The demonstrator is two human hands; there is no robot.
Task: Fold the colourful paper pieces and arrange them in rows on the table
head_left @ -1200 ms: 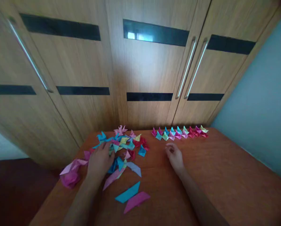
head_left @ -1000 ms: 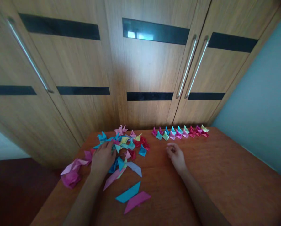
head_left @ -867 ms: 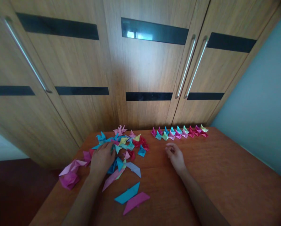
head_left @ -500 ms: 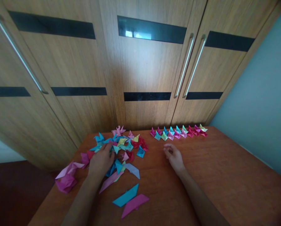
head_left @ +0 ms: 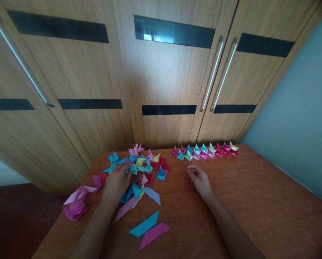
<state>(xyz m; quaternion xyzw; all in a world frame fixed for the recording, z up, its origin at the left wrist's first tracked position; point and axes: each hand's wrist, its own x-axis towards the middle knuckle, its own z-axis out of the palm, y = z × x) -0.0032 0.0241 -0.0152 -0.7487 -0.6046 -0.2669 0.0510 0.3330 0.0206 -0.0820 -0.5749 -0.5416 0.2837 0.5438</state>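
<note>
My left hand (head_left: 117, 181) lies palm down on a loose heap of folded paper pieces (head_left: 146, 166) in blue, pink, red and yellow, with its fingertips curled onto the pieces; whether it grips one is hidden. My right hand (head_left: 200, 178) rests on the wooden table (head_left: 258, 201) to the right of the heap, fingers loosely curled with nothing seen in them. Behind it, a neat row of folded paper pieces (head_left: 205, 151) lines the table's far edge.
A flat blue paper strip (head_left: 145, 224) and a flat pink paper strip (head_left: 155, 234) lie near the front. Crumpled pink paper (head_left: 76, 203) sits at the left table edge. Wooden wardrobe doors (head_left: 163, 75) with metal handles stand behind; a pale blue wall (head_left: 298, 118) is on the right.
My left hand has shifted slightly over the heap, its fingers curling in. The view has drifted a little. My right hand has stayed in place.
</note>
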